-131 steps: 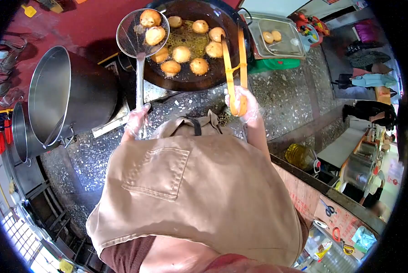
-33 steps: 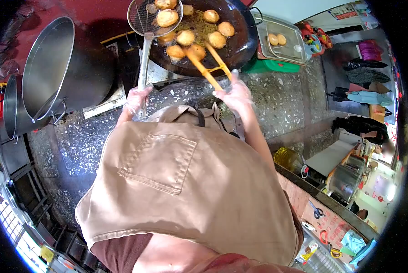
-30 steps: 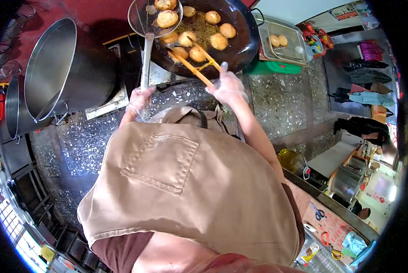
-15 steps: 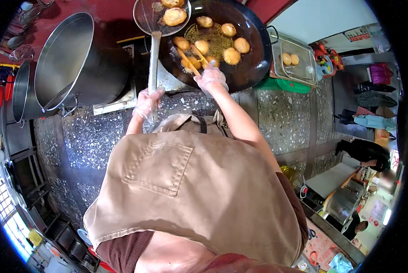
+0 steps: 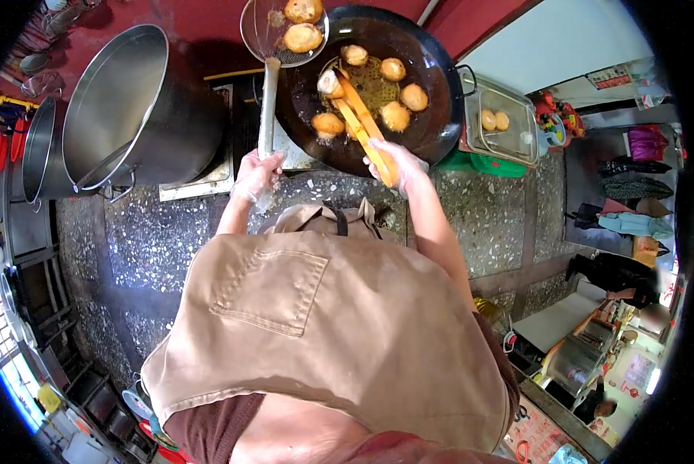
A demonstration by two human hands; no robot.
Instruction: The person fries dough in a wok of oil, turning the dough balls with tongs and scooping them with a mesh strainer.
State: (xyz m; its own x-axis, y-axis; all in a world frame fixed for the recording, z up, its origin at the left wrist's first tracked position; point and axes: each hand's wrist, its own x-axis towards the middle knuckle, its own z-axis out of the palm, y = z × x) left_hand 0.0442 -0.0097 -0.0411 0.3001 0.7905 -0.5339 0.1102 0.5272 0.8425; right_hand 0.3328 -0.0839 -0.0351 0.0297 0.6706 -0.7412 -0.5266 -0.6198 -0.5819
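My left hand (image 5: pixel 257 179), in a clear plastic glove, is closed around the handle of a mesh skimmer (image 5: pixel 271 104). Browned fried pieces (image 5: pixel 303 37) rest in the skimmer's basket, held at the left edge of a large black wok (image 5: pixel 439 73). In my gloved right hand (image 5: pixel 399 164) are wooden tongs (image 5: pixel 361 116), reaching into the oil. Their tips are at a pale-topped fried piece (image 5: pixel 329 83) on the wok's left side; I cannot tell whether they grip it. Several golden fried balls (image 5: pixel 395 116) float around it.
Left of the stove stands a big metal pot (image 5: pixel 153 100), with a smaller pot (image 5: pixel 37 147) beyond it. Right of the wok is a clear-sided tray (image 5: pixel 509 97) holding two fried balls (image 5: pixel 494 120). A person in dark clothes (image 5: pixel 613 278) is far to the right.
My right hand has moved right and down, and the tong tips are now higher in the wok, at the pale-topped piece. The skimmer has shifted slightly right in view.
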